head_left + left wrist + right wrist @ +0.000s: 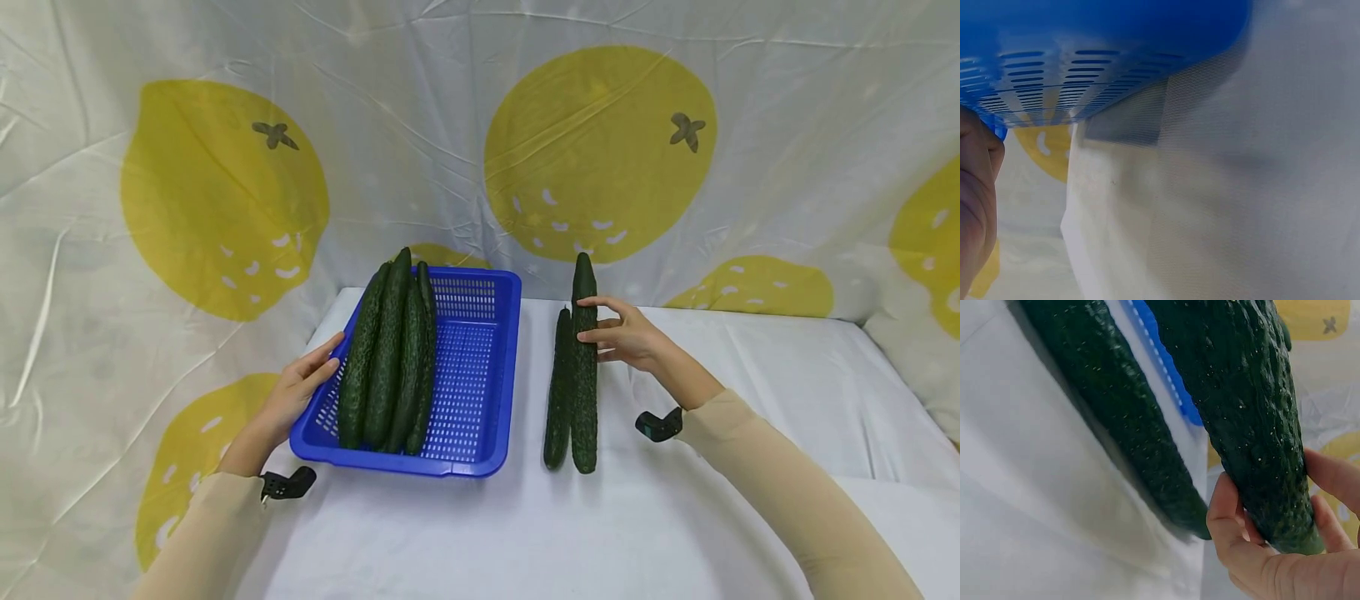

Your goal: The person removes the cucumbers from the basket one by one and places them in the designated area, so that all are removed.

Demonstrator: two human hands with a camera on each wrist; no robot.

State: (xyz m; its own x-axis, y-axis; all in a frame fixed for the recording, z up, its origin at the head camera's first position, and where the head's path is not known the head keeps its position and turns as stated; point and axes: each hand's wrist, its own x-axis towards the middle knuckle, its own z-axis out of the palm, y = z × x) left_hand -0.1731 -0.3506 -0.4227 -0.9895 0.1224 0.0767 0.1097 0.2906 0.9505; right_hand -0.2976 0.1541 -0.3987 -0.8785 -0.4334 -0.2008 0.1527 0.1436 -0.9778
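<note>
My left hand [291, 393] grips the left rim of a blue plastic basket [467, 375]. Several dark green cucumbers [386, 367] lie side by side in the basket's left half, their far ends leaning on the back rim. My right hand [626, 335] holds another cucumber [585, 392] near its far end, thumb on one side and fingers on the other. In the right wrist view this held cucumber [1241, 406] appears raised above the cloth. Just left of it, one more cucumber [557, 396] lies on the table, also visible lying there [1122, 419].
White cloth covers the table [720, 533]. Behind it hangs a pale curtain [405, 100] printed with large yellow lemons. A black wrist camera sits on each wrist, the left one [288, 483] close to the basket's near left corner.
</note>
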